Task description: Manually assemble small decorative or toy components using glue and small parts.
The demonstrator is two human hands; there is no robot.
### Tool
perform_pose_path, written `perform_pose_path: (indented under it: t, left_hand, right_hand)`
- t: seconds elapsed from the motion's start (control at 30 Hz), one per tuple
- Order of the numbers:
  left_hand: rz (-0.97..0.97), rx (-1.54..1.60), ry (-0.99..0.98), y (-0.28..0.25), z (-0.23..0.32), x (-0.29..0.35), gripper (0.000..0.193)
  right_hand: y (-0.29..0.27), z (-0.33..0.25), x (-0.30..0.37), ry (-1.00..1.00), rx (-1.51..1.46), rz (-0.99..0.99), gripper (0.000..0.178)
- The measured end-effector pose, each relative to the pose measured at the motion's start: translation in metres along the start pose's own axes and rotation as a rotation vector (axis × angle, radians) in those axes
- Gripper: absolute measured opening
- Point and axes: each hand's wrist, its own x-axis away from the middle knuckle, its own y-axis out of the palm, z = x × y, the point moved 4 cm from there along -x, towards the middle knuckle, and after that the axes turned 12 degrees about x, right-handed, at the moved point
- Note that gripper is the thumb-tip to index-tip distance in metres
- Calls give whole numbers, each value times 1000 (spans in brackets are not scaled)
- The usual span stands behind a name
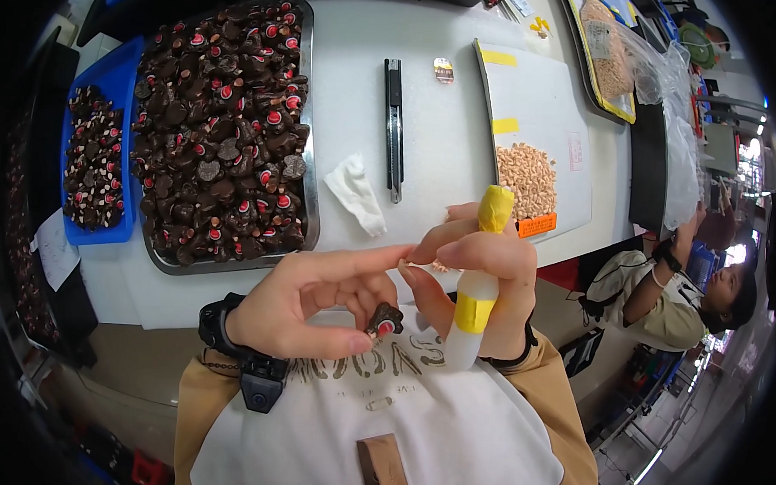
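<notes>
In my left hand [313, 304] is a small dark brown figurine [386, 320] with a red round spot, held by the lower fingers and thumb. The left index finger is stretched out, its tip meeting the fingertips of my right hand [489, 272]. My right hand is closed around a white squeeze bottle [479, 288] with a yellow-wrapped tip and a yellow band, tip up. Whether a tiny piece sits between the meeting fingertips is too small to tell. Beyond the right hand, a heap of small tan pieces [527, 175] lies on a white sheet [569, 193].
A metal tray [315, 154] full of similar dark figurines stands at the left, beside a blue tray [126, 148] of more. A utility knife [394, 127], a crumpled white cloth [355, 194] and a round sticker [444, 70] lie mid-table. Another person [672, 295] is at the right.
</notes>
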Motion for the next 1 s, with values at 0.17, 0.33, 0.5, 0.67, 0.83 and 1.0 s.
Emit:
perform_pose_path:
  t: [0.17,0.33,0.5,0.67,0.83,1.0]
  left_hand:
    - [-50,3,24,-3,-2,2,70]
    - [19,36,-21,-3,-1,1,73]
    - [12,51,-7,-4,-3,0,73]
    - [-50,-9,54,-4,-3,-1,70]
    - [51,13,54,-2,1,0,66]
    - [185,45,154,-7,4,-2,50]
  right_hand:
    - [-4,-3,-3,-29,87,-148,48]
    - [-5,-5,-6,-80,206,-155,45]
    - [-5,-4,-5,-101,222,-123,43]
    - [-4,1,-1,-60,149,-27,22]
    - [-5,-1,0,-37,135,-105,18]
    - [-5,-10,0,-9,17,-64,24]
